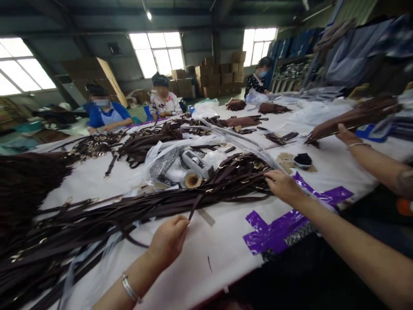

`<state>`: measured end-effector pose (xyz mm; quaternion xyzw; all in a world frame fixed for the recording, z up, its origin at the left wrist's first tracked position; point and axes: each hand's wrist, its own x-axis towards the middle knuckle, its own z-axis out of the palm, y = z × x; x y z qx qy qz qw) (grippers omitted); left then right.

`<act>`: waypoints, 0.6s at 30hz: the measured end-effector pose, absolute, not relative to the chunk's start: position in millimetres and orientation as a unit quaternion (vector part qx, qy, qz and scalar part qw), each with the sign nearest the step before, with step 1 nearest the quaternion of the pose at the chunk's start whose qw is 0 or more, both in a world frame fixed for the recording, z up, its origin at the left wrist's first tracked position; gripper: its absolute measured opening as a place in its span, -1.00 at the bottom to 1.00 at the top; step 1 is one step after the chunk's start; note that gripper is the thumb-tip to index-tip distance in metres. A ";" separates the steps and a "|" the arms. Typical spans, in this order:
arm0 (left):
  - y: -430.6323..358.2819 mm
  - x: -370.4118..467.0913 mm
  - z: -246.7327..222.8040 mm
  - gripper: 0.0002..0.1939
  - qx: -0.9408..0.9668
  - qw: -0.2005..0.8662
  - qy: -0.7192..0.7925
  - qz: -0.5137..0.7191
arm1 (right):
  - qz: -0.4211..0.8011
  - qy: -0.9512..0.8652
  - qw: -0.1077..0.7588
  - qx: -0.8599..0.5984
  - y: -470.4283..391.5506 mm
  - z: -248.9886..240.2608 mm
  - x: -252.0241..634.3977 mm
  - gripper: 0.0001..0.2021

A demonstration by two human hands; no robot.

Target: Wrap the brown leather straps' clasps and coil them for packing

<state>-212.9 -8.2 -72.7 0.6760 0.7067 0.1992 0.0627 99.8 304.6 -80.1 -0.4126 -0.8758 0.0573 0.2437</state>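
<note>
A: How is the left hand [169, 242] placed?
B: Its forearm comes up from the near left, a silver bracelet [129, 287] at the wrist. The back of the hand shows, fingers curled in, pinching the end of a dark brown strap [194, 206] just above the white table [193, 258].

A: And the right hand [283, 186]?
B: The bare forearm slants in from the near right, pointing left and far. Thumb and fingers are close together, a narrow grip at the right end of the strap pile [226, 176]. I can't tell whether it holds one strap or several.

A: Where does the pile lie?
B: Across the table, from the near left to the middle, with gold-coloured metal fittings among the straps. A tape dispenser [197, 163] sits just beyond it, and purple tape [277, 232] lies on the table's near edge, right of the left hand.

A: Whose hand is at the far right?
B: Another person's hand [348, 136], touching a brown bundle [351, 118].
</note>
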 end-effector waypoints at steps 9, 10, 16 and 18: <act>-2.8 -199.9 -92.0 -0.85 0.580 0.115 0.793 0.149 | 0.538 -0.777 0.080 -0.316 138.9 -91.9 -35.4 -0.75; -3.3 -197.3 -88.9 -0.85 0.588 0.111 0.786 0.153 | 0.585 -0.739 0.058 -0.329 126.3 -93.8 -42.5 -0.74; -16.4 -198.9 -35.7 -0.82 0.660 0.100 0.724 0.174 | 0.871 -0.351 0.125 -0.321 119.8 -58.6 -88.4 -0.73; -22.8 -214.7 -8.2 -0.79 0.676 0.077 0.716 0.154 | 0.869 -0.314 0.197 -0.326 148.2 -31.8 -103.3 -0.72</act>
